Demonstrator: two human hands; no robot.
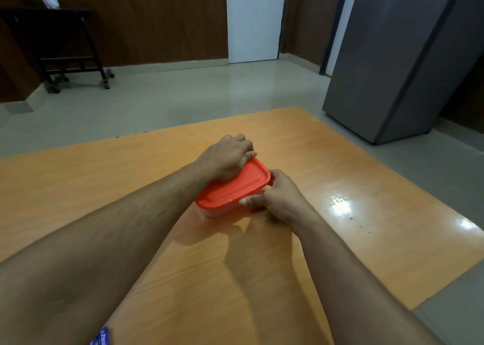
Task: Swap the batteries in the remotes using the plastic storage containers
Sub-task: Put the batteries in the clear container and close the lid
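The container point(222, 211) with the orange lid point(235, 187) is sitting near the middle of the wooden table point(104, 187), its long axis running from near-left to far-right. I am pressing my left hand point(225, 161) flat on the far-left part of the lid, fingers curling over its far edge. I am closing my right hand point(275, 198) on the near-right side, thumb tip at the lid's rim and the fingers wrapping the right corner; whether they are hooking under the rim is hidden. Both hands are touching the container, so neither is nearer. The lid is sitting on. I judge the step in hand to be prying the lid up at the right corner while the left hand holds the box down. The table is lying bare on every side. No remotes or batteries are showing.
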